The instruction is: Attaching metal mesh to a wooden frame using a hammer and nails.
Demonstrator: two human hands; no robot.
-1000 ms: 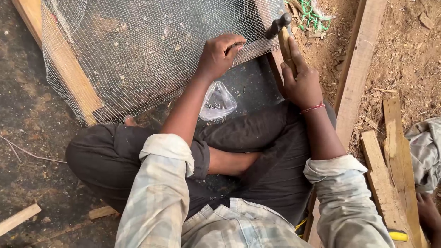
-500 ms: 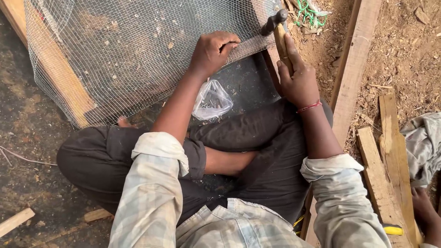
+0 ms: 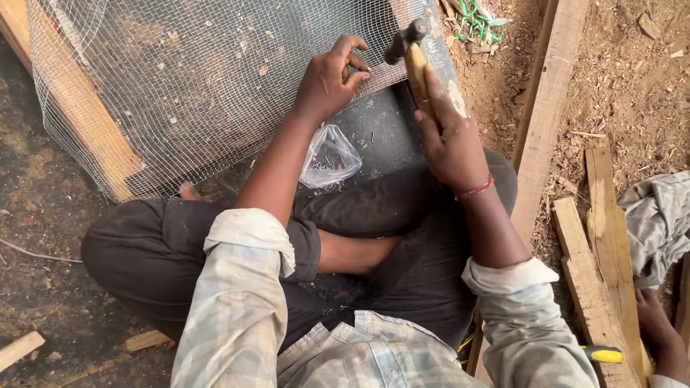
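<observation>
I sit cross-legged on the ground before a wooden frame (image 3: pixel 86 122) covered with wire mesh (image 3: pixel 187 79). My left hand (image 3: pixel 329 80) presses on the mesh near its lower edge, thumb and forefinger pinched as if on a small nail, which is too small to make out. My right hand (image 3: pixel 449 140) grips the wooden handle of a hammer (image 3: pixel 408 44), whose dark head is raised just right of the left fingers. A clear plastic bag of nails (image 3: pixel 329 159) lies by my knee under the left forearm.
Wooden planks (image 3: pixel 546 122) and shorter boards (image 3: pixel 596 266) lie on sawdust-strewn earth to the right. A grey cloth (image 3: pixel 658 223) is at the right edge. Another person's hand (image 3: pixel 658 323) rests at lower right near a yellow-handled tool (image 3: pixel 602 354). Green string (image 3: pixel 478 18) lies at the top.
The hammer head has lifted slightly and sits just above the mesh edge. My left hand has stayed on the mesh, fingers more pinched. The view has shifted a little.
</observation>
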